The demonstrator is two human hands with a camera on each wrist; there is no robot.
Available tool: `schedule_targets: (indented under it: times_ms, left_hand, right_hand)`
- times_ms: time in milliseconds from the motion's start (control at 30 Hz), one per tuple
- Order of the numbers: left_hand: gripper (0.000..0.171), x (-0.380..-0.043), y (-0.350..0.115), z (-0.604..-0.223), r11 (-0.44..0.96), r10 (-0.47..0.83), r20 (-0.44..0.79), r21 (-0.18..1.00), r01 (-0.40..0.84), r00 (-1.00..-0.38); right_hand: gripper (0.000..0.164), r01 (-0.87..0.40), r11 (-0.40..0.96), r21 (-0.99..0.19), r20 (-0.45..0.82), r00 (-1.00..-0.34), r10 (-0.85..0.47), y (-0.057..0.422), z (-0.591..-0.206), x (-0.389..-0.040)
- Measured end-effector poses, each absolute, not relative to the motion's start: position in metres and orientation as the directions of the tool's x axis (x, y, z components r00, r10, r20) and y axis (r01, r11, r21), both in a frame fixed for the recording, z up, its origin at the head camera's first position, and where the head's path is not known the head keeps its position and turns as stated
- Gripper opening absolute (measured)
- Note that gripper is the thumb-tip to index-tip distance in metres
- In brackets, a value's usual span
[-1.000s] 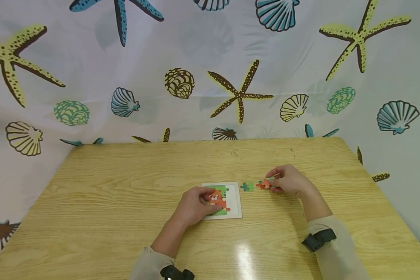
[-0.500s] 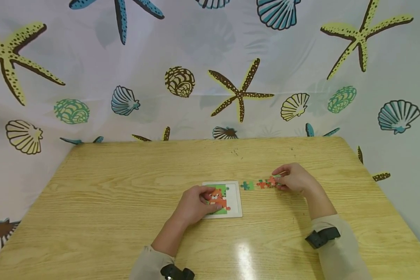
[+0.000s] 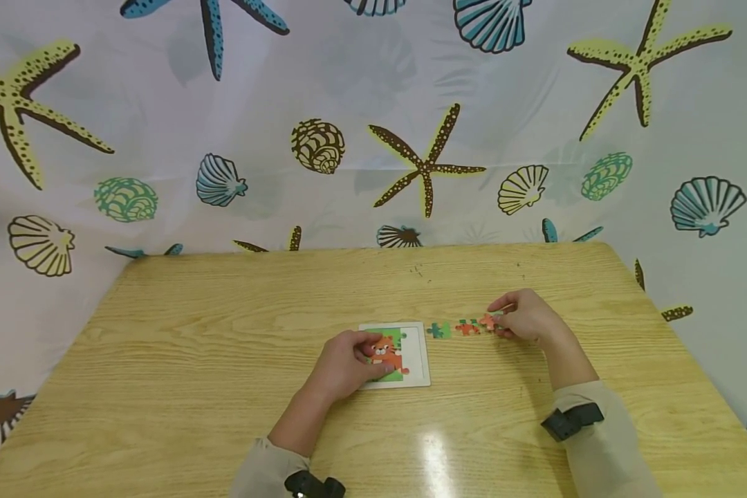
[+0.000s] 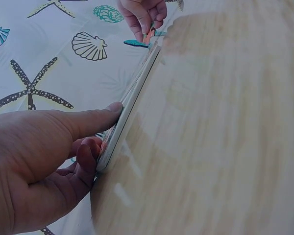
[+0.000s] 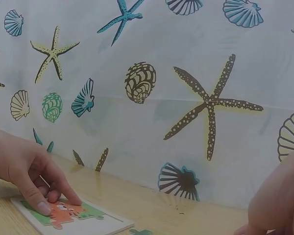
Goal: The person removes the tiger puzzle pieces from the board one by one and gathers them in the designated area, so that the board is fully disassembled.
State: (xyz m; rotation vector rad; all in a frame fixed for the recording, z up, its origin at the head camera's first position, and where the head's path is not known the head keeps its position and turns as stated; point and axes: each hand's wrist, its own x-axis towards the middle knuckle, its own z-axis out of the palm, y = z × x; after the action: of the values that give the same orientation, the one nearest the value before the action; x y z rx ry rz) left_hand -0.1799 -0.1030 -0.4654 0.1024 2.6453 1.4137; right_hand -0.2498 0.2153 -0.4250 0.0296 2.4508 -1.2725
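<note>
Toward the right edge of the worktop (image 3: 622,325), I see the right hand (image 3: 526,317) pinching an orange piece (image 3: 487,322); leftward, past loose pieces (image 3: 467,328), lies the puzzle tray (image 3: 418,360), the left hand (image 3: 346,364) spread on it.

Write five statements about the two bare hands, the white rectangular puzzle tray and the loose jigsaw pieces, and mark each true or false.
1. The left hand touches the white rectangular puzzle tray. True.
2. Puzzle pieces fill the tray completely. False: its right-hand strip is bare white.
3. The right hand pinches an orange jigsaw piece. True.
4. The green-and-teal jigsaw piece lies inside the tray. False: that piece lies on the wood-grain table, just right of the tray.
5. A white cloth printed with seashells and starfish hangs behind the table. True.
</note>
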Motion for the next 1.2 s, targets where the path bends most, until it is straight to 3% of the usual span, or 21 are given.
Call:
schedule_targets:
  times_ms: [267, 500, 767, 1200]
  left_hand:
    - [0.052, -0.1801, -0.1037, -0.4661, 0.546, 0.125, -0.081, 0.838, 0.0, -0.989]
    - [0.052, -0.1805, -0.1039, -0.4673, 0.535, 0.139, -0.08, 0.845, 0.007, -0.987]
    - [0.051, -0.181, -0.1041, -0.4668, 0.527, 0.145, -0.076, 0.85, 0.012, -0.986]
    - [0.052, -0.1808, -0.1051, -0.4676, 0.507, 0.148, -0.082, 0.862, 0.004, -0.986]
  right_hand:
    - [0.021, 0.188, 0.634, -0.75, -0.34, -0.932, -0.125, 0.2158, -0.4282, -0.2504]
    - [0.019, 0.144, 0.745, -0.652, -0.235, -0.972, -0.017, 0.2189, -0.4294, -0.2512]
    - [0.02, 0.136, 0.759, -0.636, -0.171, -0.985, 0.033, 0.2189, -0.4283, -0.2517]
    - [0.024, 0.141, 0.789, -0.598, -0.208, -0.978, 0.016, 0.2219, -0.4272, -0.2501]
